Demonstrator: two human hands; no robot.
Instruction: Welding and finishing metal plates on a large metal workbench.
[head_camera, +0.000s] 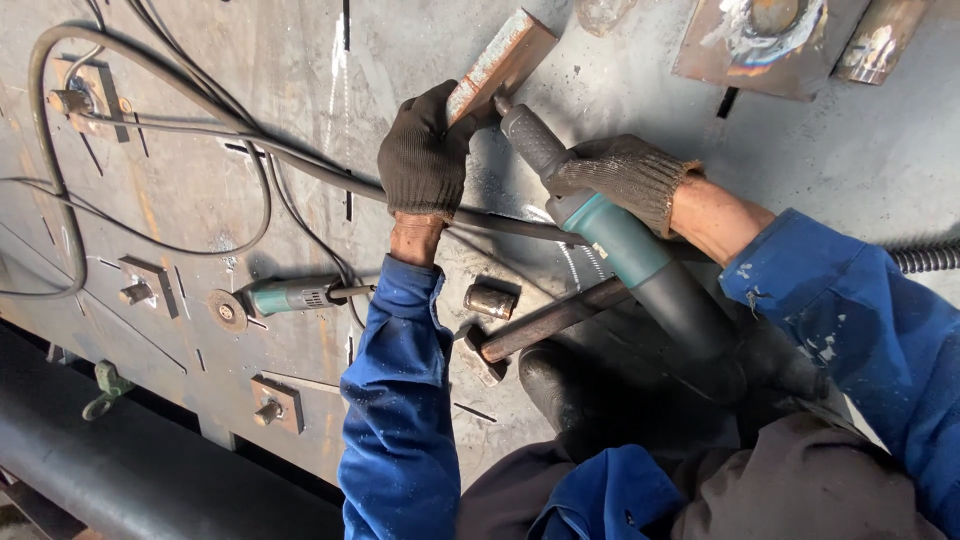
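My left hand (423, 152), in a dark knitted glove, grips the lower end of a rusty rectangular metal block (500, 58) that stands tilted on the steel plate (250, 200). My right hand (620, 178), in a grey-brown glove, holds a power tool (620, 240) with a teal and black body. The tool's nose touches the block just beside my left thumb. Both sleeves are blue.
A hammer (535, 325) and a short metal cylinder (490, 299) lie below my hands. A small teal angle grinder (285, 297) rests to the left. Black cables (150, 125) loop over the plate. Welded square pieces (275, 403) dot it. A dark pipe (120, 460) runs lower left.
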